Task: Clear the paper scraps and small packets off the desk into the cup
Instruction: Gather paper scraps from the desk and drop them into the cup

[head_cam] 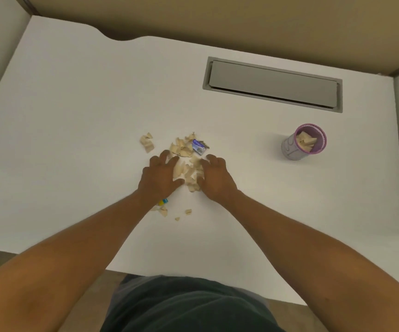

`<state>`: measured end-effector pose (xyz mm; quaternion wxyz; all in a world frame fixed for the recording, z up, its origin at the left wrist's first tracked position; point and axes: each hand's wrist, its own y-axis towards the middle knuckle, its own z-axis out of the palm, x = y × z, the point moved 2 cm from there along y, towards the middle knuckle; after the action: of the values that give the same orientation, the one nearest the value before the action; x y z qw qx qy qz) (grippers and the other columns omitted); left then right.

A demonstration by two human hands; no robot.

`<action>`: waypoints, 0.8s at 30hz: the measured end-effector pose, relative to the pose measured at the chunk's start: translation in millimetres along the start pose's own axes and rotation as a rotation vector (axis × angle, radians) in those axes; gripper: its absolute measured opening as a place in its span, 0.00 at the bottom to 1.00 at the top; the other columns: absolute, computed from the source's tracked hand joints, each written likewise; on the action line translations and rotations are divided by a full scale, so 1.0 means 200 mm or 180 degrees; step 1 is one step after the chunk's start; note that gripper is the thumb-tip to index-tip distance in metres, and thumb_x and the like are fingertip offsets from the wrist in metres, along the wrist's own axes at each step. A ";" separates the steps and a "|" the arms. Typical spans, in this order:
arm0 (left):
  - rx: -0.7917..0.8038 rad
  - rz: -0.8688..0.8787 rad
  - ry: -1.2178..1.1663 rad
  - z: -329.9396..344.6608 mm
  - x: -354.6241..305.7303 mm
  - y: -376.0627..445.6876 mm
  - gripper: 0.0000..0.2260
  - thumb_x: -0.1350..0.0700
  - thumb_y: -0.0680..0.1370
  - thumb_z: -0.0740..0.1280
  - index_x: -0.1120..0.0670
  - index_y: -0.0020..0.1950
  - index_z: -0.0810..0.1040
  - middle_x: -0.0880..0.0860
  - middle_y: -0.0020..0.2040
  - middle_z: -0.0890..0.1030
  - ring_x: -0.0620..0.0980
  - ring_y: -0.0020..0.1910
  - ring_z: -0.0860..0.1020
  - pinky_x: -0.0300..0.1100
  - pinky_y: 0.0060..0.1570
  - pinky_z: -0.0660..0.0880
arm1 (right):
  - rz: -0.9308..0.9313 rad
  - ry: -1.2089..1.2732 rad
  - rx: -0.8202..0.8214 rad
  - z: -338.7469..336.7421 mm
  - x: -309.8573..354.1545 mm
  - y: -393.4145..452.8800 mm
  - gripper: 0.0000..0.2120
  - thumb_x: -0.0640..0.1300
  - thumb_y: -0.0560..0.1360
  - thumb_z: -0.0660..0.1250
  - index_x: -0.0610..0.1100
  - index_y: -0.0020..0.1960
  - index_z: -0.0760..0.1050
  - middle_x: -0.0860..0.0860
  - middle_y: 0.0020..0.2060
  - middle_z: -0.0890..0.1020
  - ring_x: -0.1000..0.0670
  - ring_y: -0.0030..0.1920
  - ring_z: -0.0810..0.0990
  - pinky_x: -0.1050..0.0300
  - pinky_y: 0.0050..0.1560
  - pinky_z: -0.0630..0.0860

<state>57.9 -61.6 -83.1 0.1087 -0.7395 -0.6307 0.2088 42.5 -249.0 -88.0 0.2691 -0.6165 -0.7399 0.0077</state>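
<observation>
A pile of tan paper scraps [186, 164] lies in the middle of the white desk [73, 116]. My left hand [161, 174] and my right hand [214, 177] rest palm-down on either side of it, fingers spread and touching the scraps. A small blue packet [198, 146] sits at the pile's far edge. A separate clump of scraps [147, 142] lies to the far left. More small scraps [181, 213] and a yellow-and-blue packet [163, 202] lie near my left wrist, the packet partly hidden by it. The purple-rimmed mesh cup [304, 143] stands at right with scraps inside.
A grey cable hatch [272, 83] is set into the desk at the back right. Partition walls [217, 17] enclose the desk at the back and on both sides. The desk's front edge runs just in front of my body.
</observation>
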 end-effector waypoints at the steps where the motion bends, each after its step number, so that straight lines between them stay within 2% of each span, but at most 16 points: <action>1: -0.0122 0.0107 0.0001 -0.01 0.01 0.00 0.33 0.38 0.76 0.70 0.48 0.77 0.65 0.53 0.79 0.62 0.61 0.71 0.68 0.56 0.58 0.77 | -0.0007 0.0119 -0.0069 0.00 0.03 0.00 0.21 0.47 0.79 0.62 0.44 0.70 0.70 0.44 0.69 0.69 0.41 0.66 0.68 0.49 0.57 0.75; 4: -0.0606 0.0129 0.0028 -0.08 0.07 0.02 0.33 0.40 0.73 0.74 0.49 0.75 0.68 0.55 0.75 0.67 0.62 0.69 0.70 0.57 0.54 0.79 | -0.0099 -0.0025 -0.0441 -0.04 0.07 0.07 0.20 0.43 0.77 0.64 0.43 0.68 0.71 0.44 0.68 0.71 0.42 0.61 0.72 0.47 0.50 0.79; 5: -0.0674 0.0038 0.0043 -0.10 0.10 0.04 0.36 0.39 0.72 0.75 0.48 0.75 0.67 0.55 0.76 0.65 0.63 0.70 0.68 0.58 0.56 0.77 | -0.0124 -0.0089 -0.0543 -0.06 0.07 0.12 0.22 0.43 0.75 0.65 0.42 0.69 0.71 0.44 0.68 0.71 0.41 0.61 0.72 0.46 0.51 0.80; 7: -0.0579 -0.0193 0.0075 -0.13 0.18 0.10 0.45 0.34 0.67 0.76 0.45 0.79 0.60 0.56 0.81 0.57 0.68 0.77 0.59 0.63 0.63 0.72 | -0.0141 -0.0171 -0.0600 -0.09 0.09 0.21 0.30 0.48 0.73 0.68 0.43 0.73 0.68 0.43 0.70 0.69 0.38 0.65 0.70 0.44 0.56 0.78; 10: -0.0135 -0.0388 -0.0009 -0.15 0.28 0.20 0.57 0.27 0.62 0.75 0.40 0.82 0.47 0.54 0.84 0.41 0.72 0.81 0.46 0.70 0.71 0.62 | 0.0026 -0.0459 -0.0073 -0.10 0.11 0.34 0.52 0.67 0.65 0.72 0.51 0.80 0.52 0.44 0.79 0.55 0.34 0.77 0.55 0.37 0.70 0.65; 12: 0.0216 -0.0315 -0.0083 -0.15 0.30 0.24 0.60 0.27 0.60 0.76 0.38 0.82 0.44 0.53 0.84 0.38 0.71 0.81 0.44 0.70 0.73 0.62 | -0.0027 -0.0782 0.0287 -0.08 0.13 0.40 0.60 0.72 0.60 0.73 0.56 0.81 0.44 0.46 0.81 0.47 0.34 0.79 0.47 0.33 0.73 0.57; 13: 0.0344 -0.0222 -0.0046 -0.15 0.31 0.25 0.61 0.26 0.59 0.76 0.38 0.82 0.44 0.53 0.84 0.40 0.70 0.81 0.45 0.68 0.73 0.62 | -0.0125 -0.0912 0.0385 -0.07 0.13 0.42 0.62 0.73 0.59 0.74 0.56 0.81 0.44 0.46 0.81 0.46 0.34 0.79 0.47 0.33 0.74 0.56; 15: 0.0398 0.0020 0.0136 -0.14 0.30 0.25 0.60 0.24 0.57 0.74 0.38 0.82 0.48 0.53 0.84 0.46 0.67 0.80 0.51 0.64 0.71 0.66 | -0.0330 -0.1061 0.0441 -0.06 0.14 0.44 0.60 0.70 0.59 0.76 0.56 0.81 0.49 0.45 0.80 0.50 0.35 0.78 0.51 0.35 0.74 0.60; 19: 0.0041 0.0462 0.0376 -0.10 0.23 0.21 0.52 0.25 0.62 0.72 0.44 0.80 0.59 0.53 0.80 0.60 0.61 0.75 0.62 0.57 0.65 0.72 | -0.0559 -0.0935 0.0349 -0.05 0.17 0.42 0.46 0.58 0.65 0.79 0.53 0.78 0.62 0.42 0.78 0.59 0.38 0.75 0.60 0.43 0.69 0.69; 24: -0.0260 0.0628 -0.0059 -0.06 0.16 0.16 0.28 0.40 0.74 0.73 0.52 0.70 0.73 0.54 0.71 0.72 0.59 0.67 0.70 0.54 0.57 0.75 | -0.0798 -0.0577 0.0265 -0.03 0.18 0.37 0.27 0.44 0.72 0.74 0.46 0.70 0.74 0.40 0.73 0.68 0.37 0.70 0.66 0.45 0.58 0.77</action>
<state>95.7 -34.3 -91.7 0.0516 -0.7998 -0.5638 0.1994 108.6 -199.5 -93.6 0.2254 -0.5044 -0.8313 0.0602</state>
